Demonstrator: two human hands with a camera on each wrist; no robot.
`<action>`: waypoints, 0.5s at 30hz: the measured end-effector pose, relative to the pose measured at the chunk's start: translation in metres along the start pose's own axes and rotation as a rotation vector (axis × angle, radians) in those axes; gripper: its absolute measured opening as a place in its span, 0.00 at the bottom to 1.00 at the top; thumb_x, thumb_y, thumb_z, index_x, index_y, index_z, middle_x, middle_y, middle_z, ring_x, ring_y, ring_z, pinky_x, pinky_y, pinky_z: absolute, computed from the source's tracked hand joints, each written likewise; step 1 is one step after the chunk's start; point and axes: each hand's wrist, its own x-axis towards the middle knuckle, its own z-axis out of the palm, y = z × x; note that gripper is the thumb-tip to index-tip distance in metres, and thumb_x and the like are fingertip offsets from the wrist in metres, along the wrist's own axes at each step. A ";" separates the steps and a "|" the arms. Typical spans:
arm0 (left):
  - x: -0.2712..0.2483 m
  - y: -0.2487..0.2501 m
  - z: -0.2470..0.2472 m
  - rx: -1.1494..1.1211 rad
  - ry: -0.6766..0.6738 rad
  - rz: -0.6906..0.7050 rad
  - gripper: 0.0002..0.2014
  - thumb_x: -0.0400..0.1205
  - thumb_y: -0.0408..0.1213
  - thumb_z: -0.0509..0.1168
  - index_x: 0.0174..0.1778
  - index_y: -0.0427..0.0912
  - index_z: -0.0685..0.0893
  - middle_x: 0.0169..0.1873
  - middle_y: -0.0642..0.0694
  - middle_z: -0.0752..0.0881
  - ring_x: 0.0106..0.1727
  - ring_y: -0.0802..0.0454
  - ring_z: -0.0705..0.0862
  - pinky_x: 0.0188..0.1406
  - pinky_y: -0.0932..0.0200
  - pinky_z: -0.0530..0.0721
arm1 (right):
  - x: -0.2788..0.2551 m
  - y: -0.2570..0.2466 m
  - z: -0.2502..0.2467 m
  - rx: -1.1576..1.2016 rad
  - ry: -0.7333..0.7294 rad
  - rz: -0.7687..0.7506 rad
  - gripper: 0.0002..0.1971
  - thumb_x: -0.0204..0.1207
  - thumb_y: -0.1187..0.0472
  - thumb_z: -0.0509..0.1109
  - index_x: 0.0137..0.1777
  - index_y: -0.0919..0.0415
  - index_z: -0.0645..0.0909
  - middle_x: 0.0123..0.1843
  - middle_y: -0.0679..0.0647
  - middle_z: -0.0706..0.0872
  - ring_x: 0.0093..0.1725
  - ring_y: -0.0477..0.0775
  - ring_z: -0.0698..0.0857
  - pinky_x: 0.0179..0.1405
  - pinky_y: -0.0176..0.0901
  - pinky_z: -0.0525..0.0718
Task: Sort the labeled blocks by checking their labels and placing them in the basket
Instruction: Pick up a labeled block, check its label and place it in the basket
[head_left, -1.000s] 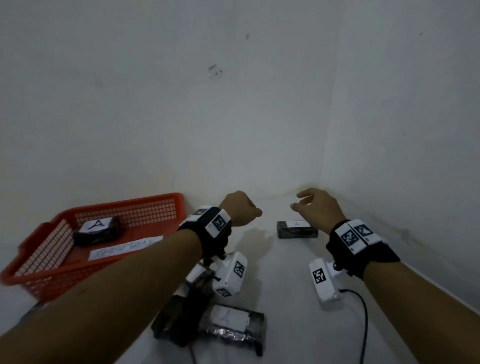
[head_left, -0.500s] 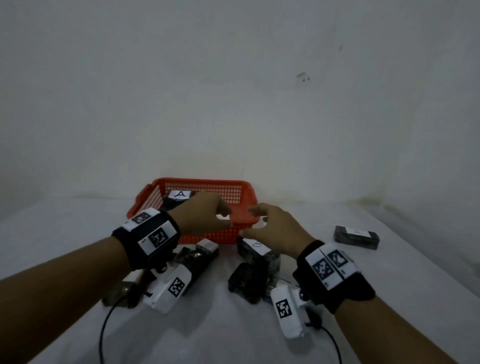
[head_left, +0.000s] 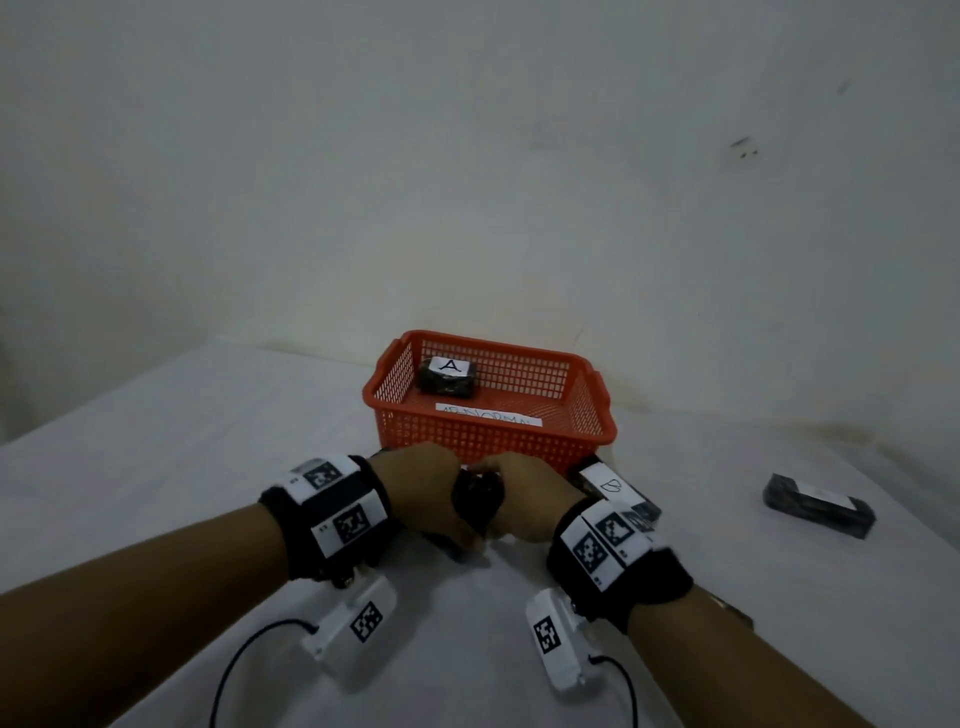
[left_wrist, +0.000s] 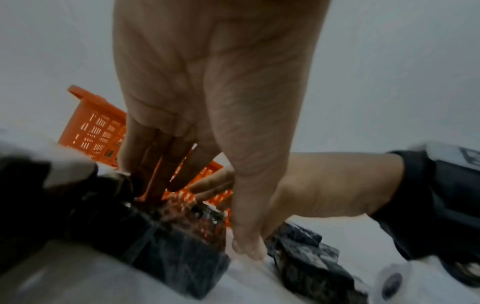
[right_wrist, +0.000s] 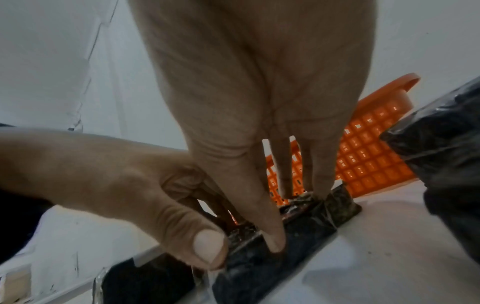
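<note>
A black wrapped block (head_left: 478, 501) lies just in front of the orange basket (head_left: 597, 415), and both hands hold it. My left hand (head_left: 421, 493) has its fingers behind the block (left_wrist: 176, 242) and its thumb at the near side. My right hand (head_left: 524, 499) pinches the same block (right_wrist: 298, 236) between thumb and fingers. Its label is hidden. Inside the basket lies a block marked A (head_left: 448, 376), next to a paper strip (head_left: 488, 415).
A block labelled D (head_left: 613, 488) lies right beside my right wrist. Another black block (head_left: 818, 504) lies apart at the far right. One more dark block (left_wrist: 39, 195) sits close under my left wrist. White walls stand behind the basket.
The view swung from the right corner to the basket. Both hands came down and together and took hold of the block in front of the basket.
</note>
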 end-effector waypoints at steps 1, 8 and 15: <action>0.001 0.002 0.006 0.021 0.001 -0.009 0.24 0.69 0.62 0.79 0.54 0.53 0.90 0.45 0.52 0.92 0.47 0.51 0.91 0.54 0.55 0.90 | 0.003 0.002 0.003 -0.023 -0.003 0.001 0.21 0.74 0.69 0.81 0.66 0.55 0.88 0.58 0.54 0.93 0.57 0.57 0.93 0.63 0.53 0.92; 0.001 0.005 0.022 -0.049 0.147 0.005 0.17 0.71 0.53 0.79 0.50 0.48 0.91 0.40 0.50 0.91 0.42 0.51 0.90 0.45 0.58 0.90 | 0.006 0.010 0.008 -0.072 0.032 -0.038 0.20 0.66 0.64 0.87 0.59 0.55 0.92 0.59 0.49 0.87 0.57 0.52 0.87 0.61 0.45 0.88; -0.007 -0.010 0.012 -0.438 0.237 0.069 0.22 0.70 0.51 0.81 0.57 0.50 0.87 0.48 0.53 0.91 0.46 0.58 0.89 0.49 0.61 0.90 | -0.001 0.031 -0.002 0.181 0.068 -0.142 0.27 0.66 0.53 0.87 0.66 0.47 0.87 0.61 0.38 0.87 0.62 0.42 0.85 0.69 0.46 0.84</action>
